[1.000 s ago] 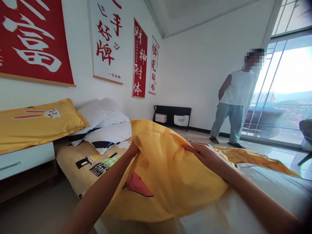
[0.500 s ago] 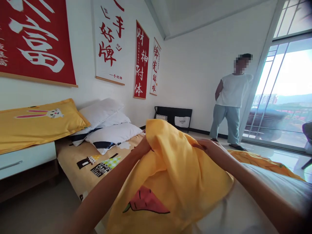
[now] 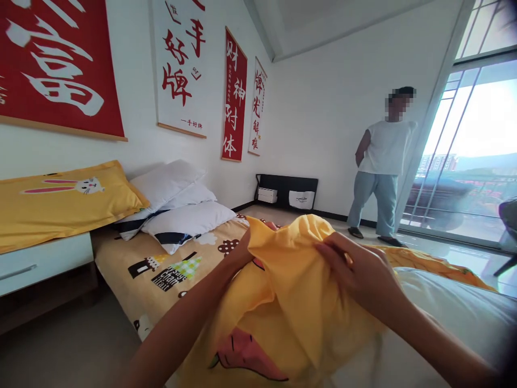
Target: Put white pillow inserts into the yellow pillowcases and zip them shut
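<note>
**A:** What does the head camera show?

**B:** Two bare arms reach forward over a bed (image 3: 121, 258). Both hands grip a yellow pillowcase (image 3: 291, 291) bunched above the mattress. A red carrot print shows near its lower edge. The left hand (image 3: 238, 253) is mostly hidden behind the fabric, so I cannot tell how its fingers sit. The right hand (image 3: 359, 272) has its fingers clamped on a fold of the cloth.

**A:** Anything readable?

**B:** Four hanging scrolls (image 3: 180, 64) on the wall carry large Chinese characters, red on white and white on red; the small line under one reads 一手好牌. The bedsheet print has small lettering, too blurred to read.

**A:** What else is around?

**B:** White pillows (image 3: 177, 199) are piled at the head of the bed. A yellow rabbit-print pillow (image 3: 60, 202) lies on a white nightstand (image 3: 40, 261). Another person (image 3: 383, 161) stands well apart, by the glass door.
</note>
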Demonstrator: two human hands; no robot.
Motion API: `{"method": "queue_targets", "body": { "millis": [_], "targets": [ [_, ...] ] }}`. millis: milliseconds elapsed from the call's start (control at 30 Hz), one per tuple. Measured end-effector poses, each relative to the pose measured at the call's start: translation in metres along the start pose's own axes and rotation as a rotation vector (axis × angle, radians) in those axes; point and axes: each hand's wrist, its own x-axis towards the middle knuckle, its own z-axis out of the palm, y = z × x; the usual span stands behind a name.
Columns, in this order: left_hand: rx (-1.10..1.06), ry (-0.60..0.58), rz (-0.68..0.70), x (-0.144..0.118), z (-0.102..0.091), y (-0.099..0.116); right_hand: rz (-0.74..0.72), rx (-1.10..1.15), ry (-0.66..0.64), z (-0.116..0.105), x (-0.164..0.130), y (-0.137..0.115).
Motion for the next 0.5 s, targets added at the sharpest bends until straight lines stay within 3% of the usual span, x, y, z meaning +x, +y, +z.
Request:
{"method": "queue_targets", "body": {
  "millis": [133, 233, 367, 500],
  "targets": [
    [-0.038, -0.194, 0.045, -0.004, -0.004, 0.016, -0.065, 0.051, 0.053, -0.013, -0.005, 0.01],
    [-0.111, -0.232, 0.051, -0.002, -0.002, 0.024, -0.112, 0.05, 0.091, -0.018, -0.011, 0.019],
    [-0.05, -0.25, 0.026, 0.005, -0.001, 0.025, -0.126, 0.0, 0.134, -0.016, -0.018, 0.036],
    [0.007, -0.266, 0.018, 0.005, 0.0, 0.019, -0.172, -0.006, 0.008, -0.014, -0.014, 0.049]
  ]
}}
